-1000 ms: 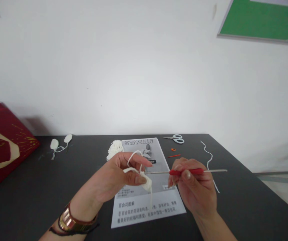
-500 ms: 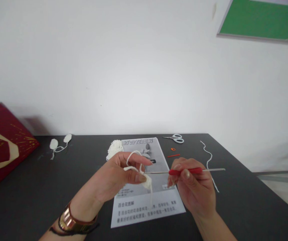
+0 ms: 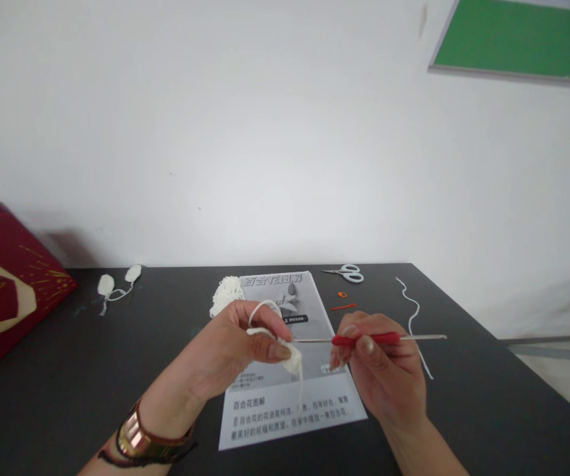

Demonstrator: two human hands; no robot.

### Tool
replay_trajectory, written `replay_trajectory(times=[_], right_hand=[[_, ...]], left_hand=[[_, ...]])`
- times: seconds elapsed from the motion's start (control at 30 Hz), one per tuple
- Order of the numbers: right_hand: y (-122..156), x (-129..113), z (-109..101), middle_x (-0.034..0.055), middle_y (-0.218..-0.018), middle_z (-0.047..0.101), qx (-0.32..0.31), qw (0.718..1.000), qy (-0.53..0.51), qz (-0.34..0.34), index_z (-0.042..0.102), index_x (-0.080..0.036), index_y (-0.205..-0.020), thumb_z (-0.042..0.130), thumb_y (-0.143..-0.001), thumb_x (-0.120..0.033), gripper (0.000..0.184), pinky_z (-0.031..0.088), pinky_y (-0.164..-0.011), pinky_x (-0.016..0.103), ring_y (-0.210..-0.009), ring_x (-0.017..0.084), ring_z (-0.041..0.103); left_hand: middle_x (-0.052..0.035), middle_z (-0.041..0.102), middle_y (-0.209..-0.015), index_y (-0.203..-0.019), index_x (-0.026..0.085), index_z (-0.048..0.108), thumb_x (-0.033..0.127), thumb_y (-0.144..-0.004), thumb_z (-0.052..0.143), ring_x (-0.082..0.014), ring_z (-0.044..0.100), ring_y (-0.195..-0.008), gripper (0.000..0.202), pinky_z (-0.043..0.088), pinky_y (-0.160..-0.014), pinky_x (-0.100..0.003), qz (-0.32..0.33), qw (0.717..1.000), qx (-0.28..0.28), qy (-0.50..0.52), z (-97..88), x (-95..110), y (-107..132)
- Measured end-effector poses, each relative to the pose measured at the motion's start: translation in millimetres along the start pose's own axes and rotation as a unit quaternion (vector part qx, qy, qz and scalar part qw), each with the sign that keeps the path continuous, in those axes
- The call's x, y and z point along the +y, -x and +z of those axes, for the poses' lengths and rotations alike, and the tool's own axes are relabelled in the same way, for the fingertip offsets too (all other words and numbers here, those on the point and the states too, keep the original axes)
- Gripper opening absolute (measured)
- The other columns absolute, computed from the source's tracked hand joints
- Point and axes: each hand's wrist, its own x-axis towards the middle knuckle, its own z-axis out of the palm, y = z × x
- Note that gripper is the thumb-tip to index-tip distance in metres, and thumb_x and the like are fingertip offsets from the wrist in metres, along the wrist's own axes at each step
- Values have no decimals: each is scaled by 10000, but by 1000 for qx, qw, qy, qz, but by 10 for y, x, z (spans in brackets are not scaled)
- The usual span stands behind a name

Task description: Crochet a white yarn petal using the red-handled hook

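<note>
The left hand (image 3: 230, 347) and the right hand (image 3: 384, 377) are above the near middle of the dark counter (image 3: 91, 370), over one printed instruction sheet (image 3: 289, 410). To the left, the counter is bare up to one red gift bag (image 3: 2, 284) at the edge. To the right, only one loose yarn strand (image 3: 414, 317) lies before the slanted edge.

The left grip is closed, pinching a small white crochet piece (image 3: 291, 360). The right grip is closed around the red handle of one crochet hook (image 3: 364, 339), whose shaft reaches to the piece.

Along the far edge, under the white wall (image 3: 265, 132), lie one pair of scissors (image 3: 348, 272), one yarn bundle (image 3: 225, 294) and two finished white pieces (image 3: 106, 284).
</note>
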Motion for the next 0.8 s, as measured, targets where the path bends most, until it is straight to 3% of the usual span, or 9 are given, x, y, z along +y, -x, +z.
replay_trajectory(times=[0.8], right_hand=[[-1,-10,7,31,-663,665,13,999,32,-16,711,-208,-807,663,-792,-215,51,484,-463,275,-523,146,598]], left_hand=[[3,664,-635,-640,175,725,146,-553,819,-98,569,-578,132,413,-560,-215,34,999,0,-20,-24,-37,4]])
